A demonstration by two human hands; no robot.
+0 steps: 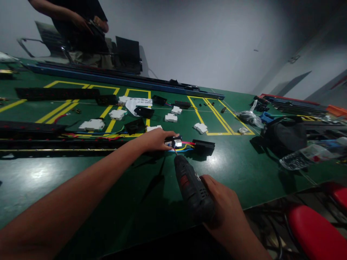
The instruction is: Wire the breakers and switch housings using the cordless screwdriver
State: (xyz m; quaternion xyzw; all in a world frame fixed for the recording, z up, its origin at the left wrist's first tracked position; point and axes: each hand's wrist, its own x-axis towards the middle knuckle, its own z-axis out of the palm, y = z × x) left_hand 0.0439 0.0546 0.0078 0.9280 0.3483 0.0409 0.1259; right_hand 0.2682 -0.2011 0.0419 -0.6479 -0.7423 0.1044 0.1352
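Observation:
My right hand (226, 202) is wrapped round a black cordless drill (191, 187). The drill's bit points away from me and meets a small white wired module (178, 143), or comes very close to it. My left hand (155, 140) grips that module from its left side, thumb nearest me; the fingers partly hide it. Red, yellow and blue wires (187, 146) run from the module to a black plastic housing (204, 147) on the right. Left of my hand, a long black rail (67, 148) lies along the table, its end hidden by my hand.
Loose white modules (118, 114) and black housings (135, 126) lie on the green table (244, 173). A long blue-black rail (130, 80) crosses the far side. A black bag (284, 135) and plastic wrap are at right, red stools (311, 231) below. A person (81, 29) stands opposite.

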